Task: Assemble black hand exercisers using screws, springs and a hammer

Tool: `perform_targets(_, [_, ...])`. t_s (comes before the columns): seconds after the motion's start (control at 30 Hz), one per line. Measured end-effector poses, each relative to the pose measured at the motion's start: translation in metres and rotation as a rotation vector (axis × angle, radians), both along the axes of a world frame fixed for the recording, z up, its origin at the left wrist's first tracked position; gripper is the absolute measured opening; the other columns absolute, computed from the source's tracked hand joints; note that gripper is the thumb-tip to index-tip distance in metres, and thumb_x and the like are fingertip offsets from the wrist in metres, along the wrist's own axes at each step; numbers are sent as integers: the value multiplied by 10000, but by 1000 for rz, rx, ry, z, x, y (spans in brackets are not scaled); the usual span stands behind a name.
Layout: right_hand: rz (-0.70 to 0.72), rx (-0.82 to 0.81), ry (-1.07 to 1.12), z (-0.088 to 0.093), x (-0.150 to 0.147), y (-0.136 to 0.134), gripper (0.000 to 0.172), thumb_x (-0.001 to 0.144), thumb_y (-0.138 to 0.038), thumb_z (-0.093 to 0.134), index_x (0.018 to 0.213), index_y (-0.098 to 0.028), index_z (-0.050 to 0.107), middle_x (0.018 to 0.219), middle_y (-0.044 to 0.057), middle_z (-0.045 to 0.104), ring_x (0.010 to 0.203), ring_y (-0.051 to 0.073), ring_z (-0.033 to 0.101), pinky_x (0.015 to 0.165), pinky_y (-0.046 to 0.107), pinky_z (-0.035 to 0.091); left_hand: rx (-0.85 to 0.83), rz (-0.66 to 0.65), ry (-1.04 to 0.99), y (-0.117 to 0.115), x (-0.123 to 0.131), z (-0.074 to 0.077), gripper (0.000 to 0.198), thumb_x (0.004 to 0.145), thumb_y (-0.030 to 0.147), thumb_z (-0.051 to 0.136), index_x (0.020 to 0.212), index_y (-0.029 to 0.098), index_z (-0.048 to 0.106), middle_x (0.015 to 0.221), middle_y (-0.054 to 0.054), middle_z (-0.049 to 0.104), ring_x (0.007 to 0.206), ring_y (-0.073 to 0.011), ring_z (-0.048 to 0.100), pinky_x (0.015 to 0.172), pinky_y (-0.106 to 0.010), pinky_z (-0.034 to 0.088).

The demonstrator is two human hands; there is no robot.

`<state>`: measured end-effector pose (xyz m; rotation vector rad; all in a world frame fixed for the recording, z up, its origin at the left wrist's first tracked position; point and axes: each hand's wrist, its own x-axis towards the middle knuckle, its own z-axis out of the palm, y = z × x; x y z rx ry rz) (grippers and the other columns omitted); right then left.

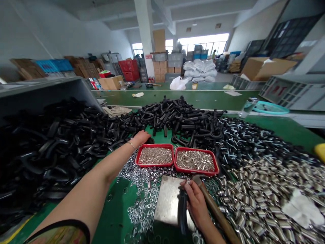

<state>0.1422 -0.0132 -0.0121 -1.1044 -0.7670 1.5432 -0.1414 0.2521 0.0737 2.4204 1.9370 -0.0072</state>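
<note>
My right hand (196,200) is closed around a black plastic handle (182,211), held upright over a metal plate (166,200). A small coiled metal piece (188,181) shows at its top by my thumb and fingers. My left hand (142,137) reaches out to the edge of the heap of black plastic handles (182,117). Its fingers curl down onto a dark part (151,140) just behind the red trays; the fingertips are mostly hidden. A wooden-handled hammer (215,210) lies right of the plate, beside my right hand.
Two red trays hold small rivets (155,156) and pins (195,160). Loose washers and nuts (142,211) spread left of the plate. Metal sleeves (264,200) and black parts with bolts (251,139) pile up right. A grey bin (83,84) of black parts stands left.
</note>
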Motion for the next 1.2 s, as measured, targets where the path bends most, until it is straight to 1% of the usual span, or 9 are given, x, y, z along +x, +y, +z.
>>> perform_targets(0.1, [-26, -7, 56, 2, 1, 2, 330, 831, -543, 685, 934, -233, 634, 740, -37, 512, 510, 72, 409, 410, 184, 322, 93, 69, -41, 2, -1, 2, 322, 895, 116, 474, 1161, 171, 645, 1006, -133, 667, 1003, -248, 613, 906, -346, 443])
perform_targets(0.23, [-64, 1, 168, 3, 3, 6, 308, 864, -522, 658, 936, -222, 640, 674, -42, 516, 508, 84, 450, 437, 195, 353, 293, 62, -215, -20, 2, 26, 411, 975, 180, 363, 1367, 147, 483, 1256, -142, 574, 1121, -233, 574, 991, -356, 445])
perform_targets(0.33, [-77, 14, 269, 5, 5, 8, 328, 872, -531, 642, 917, -206, 634, 615, -44, 516, 471, 85, 434, 424, 199, 346, 348, -327, -479, -80, 21, 39, 343, 929, 124, 411, 1203, 198, 604, 1319, -89, 543, 1195, -202, 540, 1035, -350, 443])
perform_targets(0.43, [-56, 36, 323, 6, 5, 8, 332, 871, -528, 642, 908, -198, 631, 593, -44, 524, 451, 83, 431, 412, 194, 342, 55, -709, -412, -164, 50, 32, 332, 875, 81, 455, 1087, 231, 662, 1284, -67, 569, 1154, -200, 563, 984, -364, 480])
perform_targets(0.6, [-25, 77, 335, 8, 8, 5, 336, 867, -529, 646, 935, -201, 627, 567, -49, 530, 441, 88, 447, 417, 197, 368, -105, -896, -203, -258, 83, 0, 256, 824, 112, 537, 1014, 218, 673, 1325, -89, 571, 1017, -249, 604, 903, -432, 494])
perform_targets(0.8, [29, 87, 311, 9, 11, 2, 375, 851, -571, 641, 921, -205, 597, 556, -59, 511, 430, 93, 447, 410, 202, 353, 91, -250, -440, -288, 98, -31, 387, 862, 312, 626, 1206, 155, 546, 1388, -169, 485, 1300, -332, 450, 1078, -535, 382])
perform_targets(0.97, [38, 102, 228, 10, 14, 2, 419, 838, -622, 617, 920, -212, 583, 567, -60, 506, 437, 98, 429, 430, 215, 359, 25, -97, -720, -294, 119, -60, 380, 795, 233, 665, 1147, 164, 540, 1340, -156, 536, 1293, -326, 474, 1094, -537, 359])
perform_targets(1.07, [76, 106, 179, 16, 17, 1, 437, 842, -648, 581, 903, -216, 576, 555, -66, 474, 425, 102, 398, 424, 222, 332, -155, 95, -1135, -292, 121, -50, 360, 822, 297, 661, 1127, 184, 506, 1113, -98, 650, 912, -205, 649, 834, -378, 525])
perform_targets(1.2, [102, 183, -81, 34, 18, -2, 361, 850, -569, 622, 819, -213, 568, 594, -57, 477, 487, 113, 413, 474, 230, 320, -534, 214, -1563, -290, 119, -23, 429, 873, 536, 595, 1079, 166, 527, 885, -62, 672, 514, -70, 490, 469, -187, 370])
